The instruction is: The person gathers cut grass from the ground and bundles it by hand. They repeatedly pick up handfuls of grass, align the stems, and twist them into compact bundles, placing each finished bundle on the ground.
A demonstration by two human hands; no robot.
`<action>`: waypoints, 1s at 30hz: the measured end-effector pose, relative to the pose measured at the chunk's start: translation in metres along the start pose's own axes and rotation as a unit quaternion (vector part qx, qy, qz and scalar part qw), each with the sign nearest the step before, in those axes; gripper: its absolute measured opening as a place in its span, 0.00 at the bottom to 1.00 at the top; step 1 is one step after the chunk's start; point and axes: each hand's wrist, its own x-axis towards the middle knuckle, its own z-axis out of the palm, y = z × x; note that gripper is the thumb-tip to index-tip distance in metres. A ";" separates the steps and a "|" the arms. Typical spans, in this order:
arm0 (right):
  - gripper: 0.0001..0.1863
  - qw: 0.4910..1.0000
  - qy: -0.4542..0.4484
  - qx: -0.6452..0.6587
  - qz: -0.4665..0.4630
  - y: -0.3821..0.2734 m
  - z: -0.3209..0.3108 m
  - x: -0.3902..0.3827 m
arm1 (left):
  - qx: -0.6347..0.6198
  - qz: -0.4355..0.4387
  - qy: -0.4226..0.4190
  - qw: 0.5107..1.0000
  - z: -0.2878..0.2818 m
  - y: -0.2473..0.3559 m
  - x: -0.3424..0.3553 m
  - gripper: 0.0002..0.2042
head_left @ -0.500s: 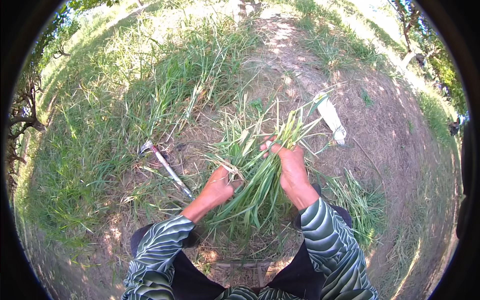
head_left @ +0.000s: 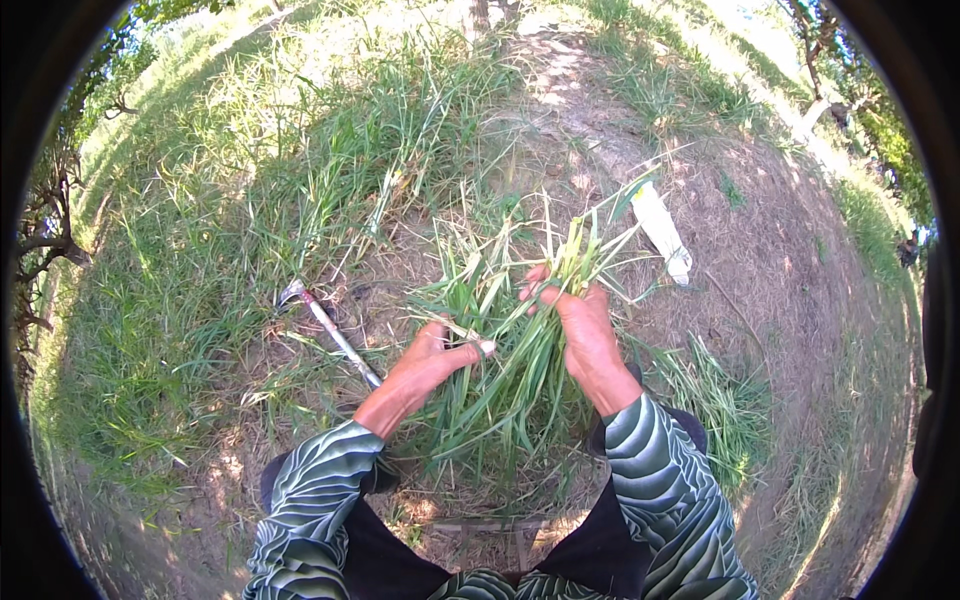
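Between my knees, a loose bunch of cut grass (head_left: 525, 375) hangs from my right hand (head_left: 588, 335), which is closed round its pale stem ends. The green blades trail down and to the left. My left hand (head_left: 425, 365) lies at the left side of the bunch, its thumb stretched out apart from the fingers. Grass partly hides those fingertips. More cut grass (head_left: 465, 270) lies in a tangle just beyond both hands. A hand tool (head_left: 338, 340) with a long pale handle, a red collar and a curved metal head rests on the ground left of my left hand.
A long white object (head_left: 661, 235), its kind unclear, lies beyond my right hand. Another heap of cut grass (head_left: 715, 410) is beside my right knee. Tall standing grass (head_left: 350, 160) grows ahead and left. Bare soil (head_left: 790, 270) stretches right, with trees at both sides.
My left thumb has swung out away from the fingers, and that hand has opened, shifting slightly up and left. My right hand keeps its hold on the grass, almost unmoved.
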 end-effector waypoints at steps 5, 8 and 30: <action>0.10 0.999 -0.032 -0.008 -0.005 0.002 0.004 -0.002 | -0.087 0.008 0.078 0.993 -0.002 -0.005 0.005 0.13; 0.09 0.998 -0.057 -0.024 -0.002 0.009 0.001 -0.003 | -0.165 0.029 0.131 0.977 -0.005 0.008 0.005 0.12; 0.11 0.930 0.089 -0.338 -0.112 -0.036 -0.069 0.032 | -0.301 0.165 0.306 0.888 -0.096 0.044 -0.005 0.06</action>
